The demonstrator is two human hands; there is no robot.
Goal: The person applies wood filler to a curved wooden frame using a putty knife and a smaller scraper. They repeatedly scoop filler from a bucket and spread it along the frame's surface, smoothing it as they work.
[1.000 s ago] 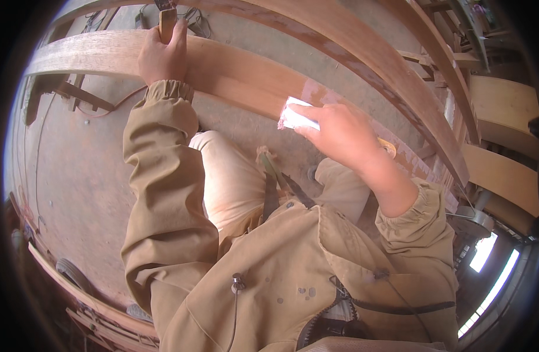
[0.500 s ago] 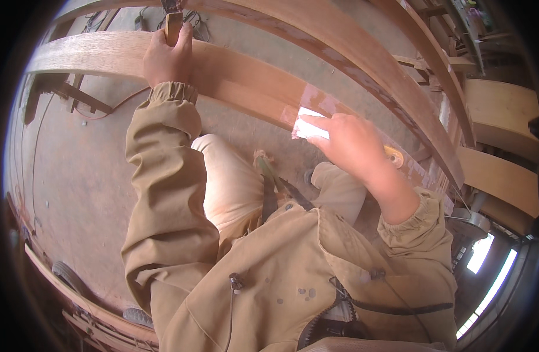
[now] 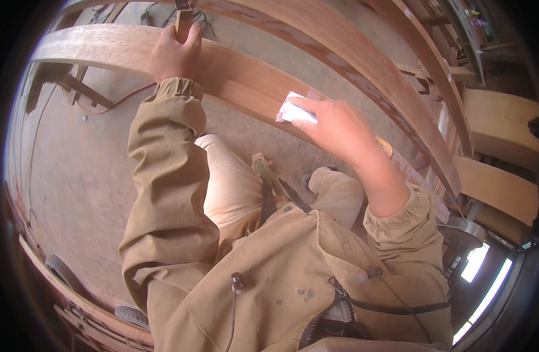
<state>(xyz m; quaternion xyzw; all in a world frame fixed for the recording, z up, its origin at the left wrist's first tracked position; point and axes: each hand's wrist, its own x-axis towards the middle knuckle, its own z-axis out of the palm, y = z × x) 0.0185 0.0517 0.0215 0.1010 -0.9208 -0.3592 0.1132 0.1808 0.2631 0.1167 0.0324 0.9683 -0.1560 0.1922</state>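
Observation:
A long light-brown wooden plank (image 3: 240,76) runs from the upper left toward the right, in front of my knees. My left hand (image 3: 174,53) grips its upper edge, next to a small upright wooden piece (image 3: 183,23). My right hand (image 3: 334,126) presses a folded white pad (image 3: 296,111), perhaps sandpaper or cloth, flat against the plank's face. Both arms are in tan sleeves with elastic cuffs.
A second curved wooden beam (image 3: 363,70) runs behind the plank. Pale wooden panels (image 3: 498,123) stand at the right. Below lies a dusty concrete floor (image 3: 76,176) with a cable (image 3: 120,102). More wooden edging (image 3: 76,287) lines the lower left.
My right hand has slid the white pad along the plank, back toward the left and slightly up from half a second ago. The left hand stays gripping the plank's edge.

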